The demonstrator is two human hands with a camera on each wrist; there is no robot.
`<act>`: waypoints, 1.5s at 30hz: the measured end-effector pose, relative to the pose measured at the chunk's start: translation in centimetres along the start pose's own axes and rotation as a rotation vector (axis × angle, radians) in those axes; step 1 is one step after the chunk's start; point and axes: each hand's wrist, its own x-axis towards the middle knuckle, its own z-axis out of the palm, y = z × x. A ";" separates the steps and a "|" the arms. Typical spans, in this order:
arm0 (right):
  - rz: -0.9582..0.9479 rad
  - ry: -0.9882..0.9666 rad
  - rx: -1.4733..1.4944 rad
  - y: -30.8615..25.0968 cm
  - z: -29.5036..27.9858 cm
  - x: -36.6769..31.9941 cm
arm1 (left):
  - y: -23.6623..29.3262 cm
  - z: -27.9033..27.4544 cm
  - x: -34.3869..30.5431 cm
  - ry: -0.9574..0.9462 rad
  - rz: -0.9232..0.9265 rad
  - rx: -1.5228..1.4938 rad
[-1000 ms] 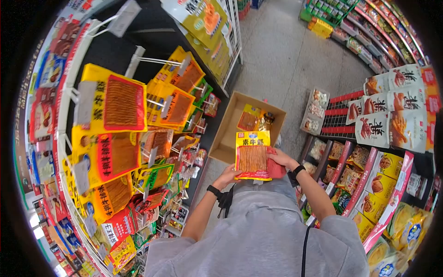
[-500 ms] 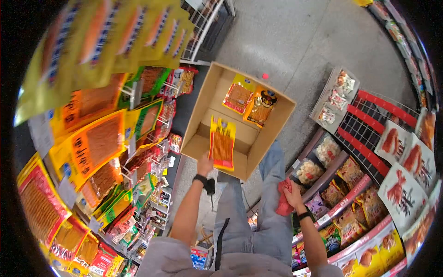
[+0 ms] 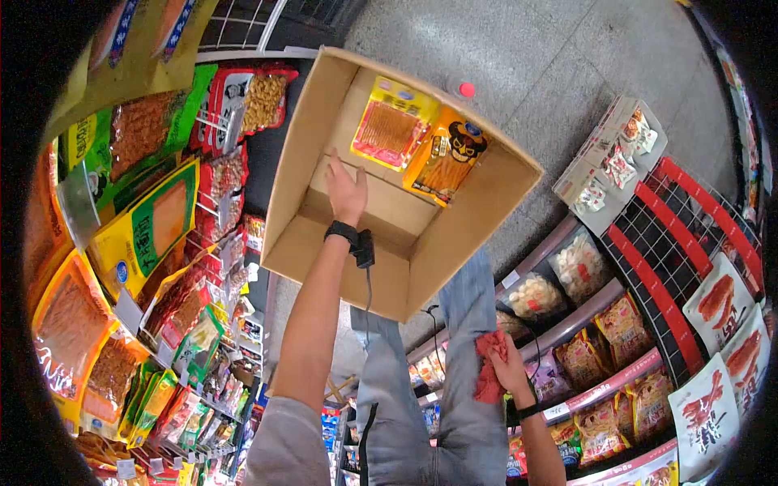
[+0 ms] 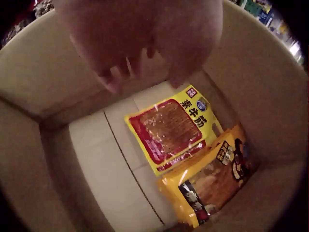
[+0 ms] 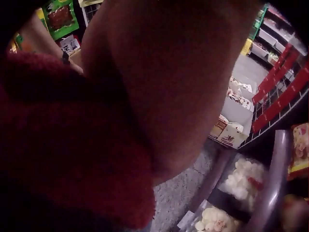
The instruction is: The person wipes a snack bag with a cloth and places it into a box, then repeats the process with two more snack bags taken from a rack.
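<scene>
My left hand (image 3: 347, 188) reaches into a cardboard box (image 3: 296, 162), its fingers extended and nothing in its grasp. Beyond the fingertips lies a yellow snack packet (image 3: 397, 121) with a red-edged clear window, flat on the box floor. Another red edge peeks out along its side in the left wrist view. Next to it leans an orange-yellow packet (image 3: 447, 158) with a black cartoon face. My right hand (image 3: 510, 368) holds a crumpled red cloth (image 3: 489, 377) beside my thigh; in the right wrist view the cloth (image 5: 77, 159) fills the lower left.
Hanging snack packets (image 3: 146, 227) crowd the rack on the left, close to the box. At right stand shelf bins of bagged snacks (image 3: 579, 356), a wire rack (image 3: 677, 235) with red strips and a small carton (image 3: 612, 158). A red bottle cap (image 3: 466, 90) shows past the box.
My left hand has carried the yellow packet deeper into the box and let go; it now overlaps the earlier yellow one. My right hand has moved from the packet down to my thigh, holding the cloth.
</scene>
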 end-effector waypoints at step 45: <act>0.330 -0.210 0.866 -21.1 3.6 9.2 | -5.6 15.6 9.7 -0.228 -0.013 0.344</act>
